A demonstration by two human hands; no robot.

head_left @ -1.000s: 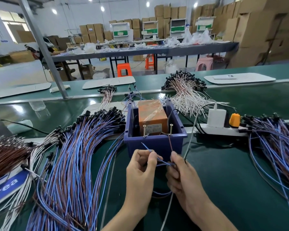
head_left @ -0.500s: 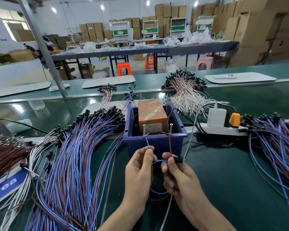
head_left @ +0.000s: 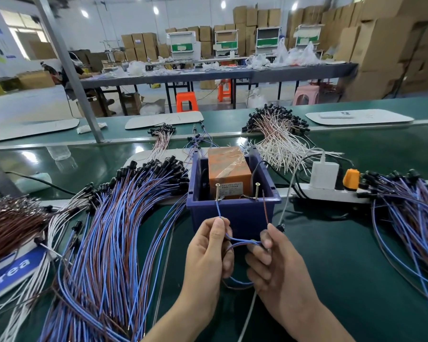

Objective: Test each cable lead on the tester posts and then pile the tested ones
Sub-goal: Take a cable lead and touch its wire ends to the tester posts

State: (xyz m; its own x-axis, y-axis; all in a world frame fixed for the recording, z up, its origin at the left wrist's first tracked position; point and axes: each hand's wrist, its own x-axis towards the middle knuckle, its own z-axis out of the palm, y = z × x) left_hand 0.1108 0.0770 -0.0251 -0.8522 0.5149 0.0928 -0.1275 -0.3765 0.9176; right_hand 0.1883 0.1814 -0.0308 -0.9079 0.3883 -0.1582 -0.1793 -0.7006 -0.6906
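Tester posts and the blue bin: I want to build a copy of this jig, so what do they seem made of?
The tester posts look like yellowish metal screws: shiny flat heads, seemingly threaded shafts. The blue bin is probably moulded plastic: a smooth, glossy wall and a thick rim.

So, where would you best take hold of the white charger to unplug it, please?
Grip the white charger by its broad front and back faces, coming from above, I'd say: it stands upright in the power strip, a cable leaves its top, and an orange plug sits close beside it.
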